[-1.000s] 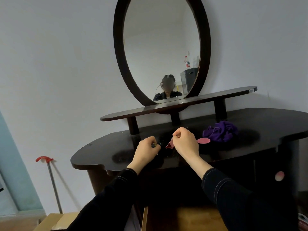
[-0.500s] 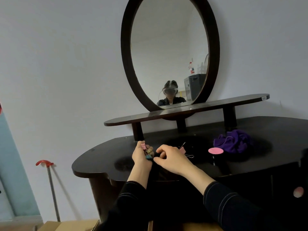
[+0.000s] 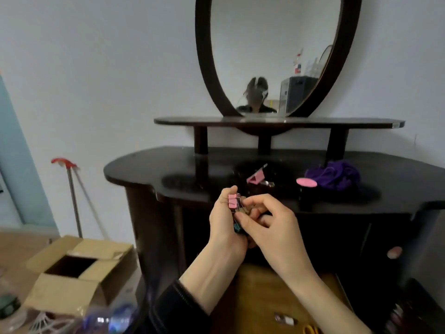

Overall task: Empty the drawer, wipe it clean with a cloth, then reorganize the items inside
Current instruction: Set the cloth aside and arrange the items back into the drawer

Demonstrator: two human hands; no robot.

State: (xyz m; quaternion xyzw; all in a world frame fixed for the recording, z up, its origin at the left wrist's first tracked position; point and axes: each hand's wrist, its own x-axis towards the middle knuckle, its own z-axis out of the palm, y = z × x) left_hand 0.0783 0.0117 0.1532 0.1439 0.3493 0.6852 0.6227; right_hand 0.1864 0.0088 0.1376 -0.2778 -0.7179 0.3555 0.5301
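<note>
My left hand [image 3: 225,221] grips a bunch of small binder clips [image 3: 234,203], pink, gold and teal, in front of the dark dressing table [image 3: 149,169]. My right hand [image 3: 272,227] pinches one clip in that bunch with thumb and forefinger. A single pink binder clip [image 3: 255,177] lies on the tabletop. A pink round disc [image 3: 306,182] lies beside a purple cloth [image 3: 333,175] to its right. The open wooden drawer [image 3: 252,297] is below my arms, with a small item [image 3: 285,320] and a yellow object [image 3: 311,330] in it.
An open cardboard box [image 3: 77,273] stands on the floor at the left. A metal pole with a red top [image 3: 69,186] leans on the wall. An oval mirror [image 3: 274,54] and a raised shelf [image 3: 277,122] stand at the table's back.
Both hands have drawn back from the tabletop toward me with the clip bunch. The pink clip stays on the table. The view has tilted down and left, showing the box and drawer.
</note>
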